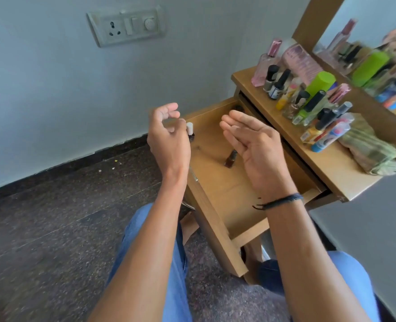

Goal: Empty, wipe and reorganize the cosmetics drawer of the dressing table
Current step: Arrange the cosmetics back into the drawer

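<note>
The wooden drawer (222, 189) is standing pulled out from under the counter (331, 163), its floor mostly bare; a dark bottle (230, 158) is lying on its side near the middle of it, partly hidden behind the right hand (255, 145), and a small bottle with a white cap (190, 131) is standing upright at the drawer's 10 o'clock corner. The left hand (169, 133) is hovering beside that capped bottle with fingers loosely curled and gripping nothing (whether a fingertip is touching the cap cannot be told); the right hand is hanging over the drawer with palm turned inward and fingers extended, spread and empty, a dark cord bracelet (283, 201) circling its wrist. On the counter, at 2 o'clock from the drawer, nail polish bottles (304, 101) and a lime-green-capped container (321, 83) are crowding together; a folded cloth (369, 147) is lying just beside them toward 4 o'clock; a mirror (378, 54) is reflecting the cluster.
</note>
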{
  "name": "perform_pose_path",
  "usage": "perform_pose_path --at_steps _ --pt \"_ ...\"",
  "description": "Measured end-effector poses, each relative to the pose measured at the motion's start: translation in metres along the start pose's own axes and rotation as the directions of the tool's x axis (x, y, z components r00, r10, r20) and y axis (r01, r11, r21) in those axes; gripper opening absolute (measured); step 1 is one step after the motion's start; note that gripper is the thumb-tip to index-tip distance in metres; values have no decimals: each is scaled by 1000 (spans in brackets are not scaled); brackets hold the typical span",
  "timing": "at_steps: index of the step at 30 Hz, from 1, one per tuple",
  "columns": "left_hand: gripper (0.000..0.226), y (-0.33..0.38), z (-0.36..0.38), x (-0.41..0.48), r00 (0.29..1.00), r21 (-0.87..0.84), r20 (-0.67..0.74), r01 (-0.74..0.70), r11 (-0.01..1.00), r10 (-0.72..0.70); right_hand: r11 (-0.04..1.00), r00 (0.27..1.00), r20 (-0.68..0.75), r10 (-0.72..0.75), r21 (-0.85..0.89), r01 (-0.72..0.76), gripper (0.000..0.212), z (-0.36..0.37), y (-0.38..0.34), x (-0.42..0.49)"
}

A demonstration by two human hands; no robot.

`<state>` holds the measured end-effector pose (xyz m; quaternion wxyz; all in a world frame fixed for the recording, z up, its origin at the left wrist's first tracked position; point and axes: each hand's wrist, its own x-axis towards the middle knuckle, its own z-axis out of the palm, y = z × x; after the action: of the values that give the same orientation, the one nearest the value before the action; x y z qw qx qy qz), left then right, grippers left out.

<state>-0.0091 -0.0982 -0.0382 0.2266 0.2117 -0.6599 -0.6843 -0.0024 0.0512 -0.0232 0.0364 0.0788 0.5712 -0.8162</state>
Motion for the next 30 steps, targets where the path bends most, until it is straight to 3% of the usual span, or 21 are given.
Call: perform_pose_path --at_steps 3,5,9,12,17,22,30 --pt "33 0 8 -8 997 22 64 -37 999 36 999 998 -32 -49 -3 49 32 -27 -23 -21" --pt "32 -6 16 -14 989 69 124 -84 994 75 975 977 -104 -187 -144 171 30 -46 -33 -29" --pt "29 -3 30 -34 962 146 255 -133 980 93 738 795 -150 -588 -502 451 23 -83 -50 -38" --pt "29 -2 38 -46 936 160 333 -177 971 116 585 683 -118 -720 -632 508 19 -107 -57 -43" --pt "29 -11 47 -57 890 214 446 -212 953 98 564 661 -194 -725 -717 409 12 -146 -51 -40" --pt "29 -18 53 -61 860 272 503 -248 930 83 628 715 -241 -656 -700 339 4 -163 -40 -35" --pt "27 -17 58 -65 844 295 529 -280 913 88 675 731 -316 -605 -691 260 21 -158 -41 -31"
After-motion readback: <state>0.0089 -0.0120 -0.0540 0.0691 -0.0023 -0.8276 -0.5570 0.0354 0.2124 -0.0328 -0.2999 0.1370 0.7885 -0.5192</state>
